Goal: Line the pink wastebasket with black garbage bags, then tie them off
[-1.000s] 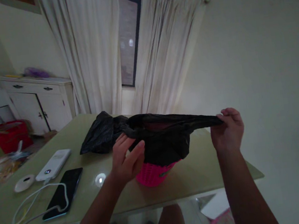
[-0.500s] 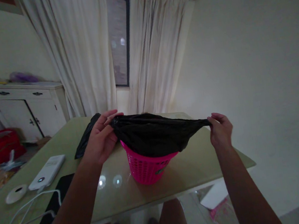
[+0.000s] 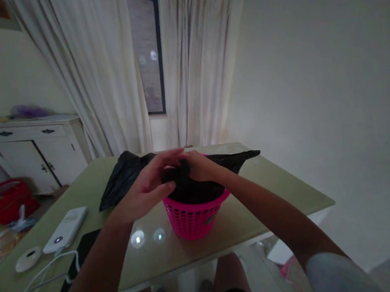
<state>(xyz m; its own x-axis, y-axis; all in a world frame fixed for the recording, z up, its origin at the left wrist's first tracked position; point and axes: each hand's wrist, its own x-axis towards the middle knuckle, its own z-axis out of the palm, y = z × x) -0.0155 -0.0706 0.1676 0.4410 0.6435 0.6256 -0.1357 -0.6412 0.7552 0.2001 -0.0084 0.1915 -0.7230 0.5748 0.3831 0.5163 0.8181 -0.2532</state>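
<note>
A pink perforated plastic basket (image 3: 192, 220) stands upright on the table with a black plastic bag (image 3: 196, 191) sagging into its mouth. Over the basket's left rim, my left hand (image 3: 151, 182) curls its thumb and fingers around bunched black plastic. Reaching across the basket, my right hand (image 3: 200, 165) meets the left one and grips the same bunch; its fingertips are partly hidden. One corner of the bag sticks out freely beyond my right wrist. More black plastic (image 3: 119, 183) lies on the table behind my left hand; whether it joins the bag I cannot tell.
Left on the pale green table (image 3: 266, 203) lie a white power bank (image 3: 65, 229), a small white round device (image 3: 28, 259), a white cable (image 3: 46, 268) and a dark phone (image 3: 82, 252) partly behind my forearm. Curtains (image 3: 100, 72) hang behind, and a wall rises right.
My right hand has let go of the stretched bag end on the right and moved left to join my left hand. The bag has dropped lower into the basket, no longer pulled taut.
</note>
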